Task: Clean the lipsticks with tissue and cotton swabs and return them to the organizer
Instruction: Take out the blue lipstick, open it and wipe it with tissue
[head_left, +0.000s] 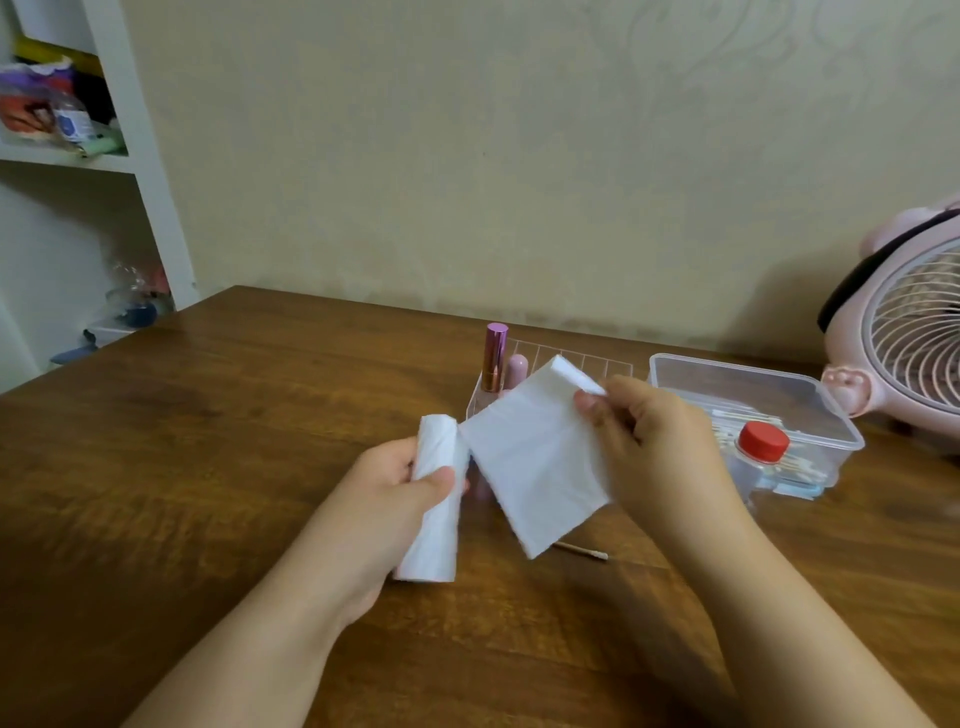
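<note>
Two lipsticks (495, 357) (517, 371) (both upright), one tissue sheet (537, 462), one tissue roll (435, 509), one loose cotton swab (584, 552)

2 bare forearms are showing, reaching up from the bottom edge, each ending in a hand: the left hand (400, 486) and the right hand (657, 441). No sleeve is reaching either wrist (both arms are showing uncovered down to the frame's edge). The fingernails are showing short and unpainted.
</note>
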